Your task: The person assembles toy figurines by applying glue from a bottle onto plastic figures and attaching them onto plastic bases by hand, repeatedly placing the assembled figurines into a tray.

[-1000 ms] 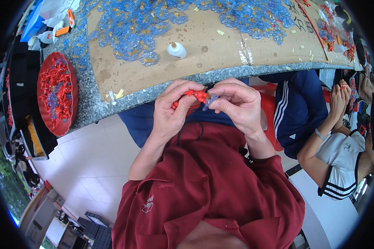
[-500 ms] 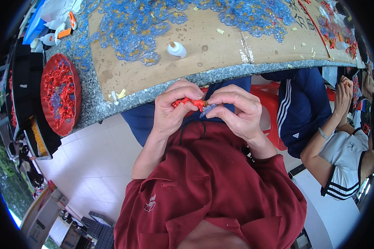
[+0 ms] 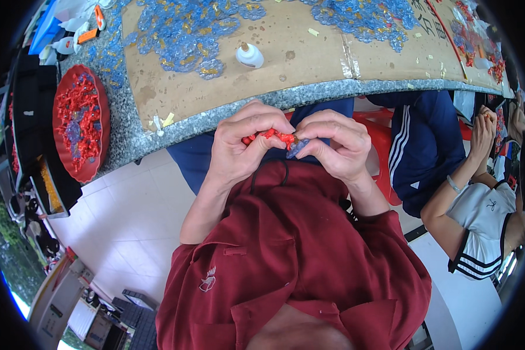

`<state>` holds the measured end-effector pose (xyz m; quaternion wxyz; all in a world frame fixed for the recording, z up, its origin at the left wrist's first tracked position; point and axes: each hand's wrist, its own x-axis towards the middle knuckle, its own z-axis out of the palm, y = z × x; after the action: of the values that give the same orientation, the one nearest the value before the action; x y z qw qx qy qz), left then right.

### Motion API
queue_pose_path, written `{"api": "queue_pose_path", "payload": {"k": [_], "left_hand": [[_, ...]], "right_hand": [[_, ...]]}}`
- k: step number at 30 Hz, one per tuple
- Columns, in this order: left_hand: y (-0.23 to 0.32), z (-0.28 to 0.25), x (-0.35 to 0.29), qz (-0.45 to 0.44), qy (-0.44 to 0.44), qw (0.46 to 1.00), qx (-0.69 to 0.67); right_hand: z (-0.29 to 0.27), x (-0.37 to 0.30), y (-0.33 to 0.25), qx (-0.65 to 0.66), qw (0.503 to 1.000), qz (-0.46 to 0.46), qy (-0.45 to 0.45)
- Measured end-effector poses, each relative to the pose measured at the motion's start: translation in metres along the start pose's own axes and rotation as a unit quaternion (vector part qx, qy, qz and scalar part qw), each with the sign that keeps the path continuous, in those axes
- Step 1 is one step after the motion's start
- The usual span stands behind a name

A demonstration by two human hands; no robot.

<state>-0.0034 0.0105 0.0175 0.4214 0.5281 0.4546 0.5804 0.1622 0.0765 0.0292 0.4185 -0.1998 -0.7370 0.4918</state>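
Between thumb and fingers, my left hand (image 3: 245, 140) pinches a small red plastic figure piece (image 3: 281, 137). My right hand (image 3: 337, 143) grips a translucent blue plastic piece (image 3: 296, 148) pressed against the red one's right end. Both hands meet in front of my chest, just off the table's near edge. The fingertips partly hide both pieces, so their exact shapes and how they join cannot be made out. Beyond my hands a small white squeeze bottle (image 3: 250, 56) with a brownish tip stands on the cardboard sheet (image 3: 227, 87).
Blue translucent pieces with yellowish parts (image 3: 186, 38) cover the cardboard's far side. A red dish (image 3: 103, 125) of red pieces sits at the left, near an orange-handled cutter (image 3: 88, 36). At right, another person's hands (image 3: 481, 134) work close to the stone table edge (image 3: 391, 87).
The view has shifted slightly. My hands still hold the pieces together; the blue piece has turned a little and sits deeper between my right thumb and finger.
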Motion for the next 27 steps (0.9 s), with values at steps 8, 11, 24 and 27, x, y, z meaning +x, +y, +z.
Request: {"api": "queue_pose_path", "payload": {"k": [8,11,24,27], "left_hand": [[0.022,-0.019,-0.006,-0.062,0.027,0.997,-0.030],[0.044,-0.045,-0.018,-0.088,0.116,0.989,-0.024],[0.093,-0.209,-0.040,-0.156,0.433,0.673,0.580],[0.086,-0.197,-0.043,-0.057,0.493,0.725,0.479]], "right_hand": [[0.013,0.010,0.001,0.074,0.996,0.026,-0.053],[0.021,0.015,0.003,0.095,0.992,0.075,-0.037],[0.009,0.030,0.012,0.004,0.982,0.175,0.067],[0.016,0.039,0.012,-0.036,0.983,0.160,0.078]]}}
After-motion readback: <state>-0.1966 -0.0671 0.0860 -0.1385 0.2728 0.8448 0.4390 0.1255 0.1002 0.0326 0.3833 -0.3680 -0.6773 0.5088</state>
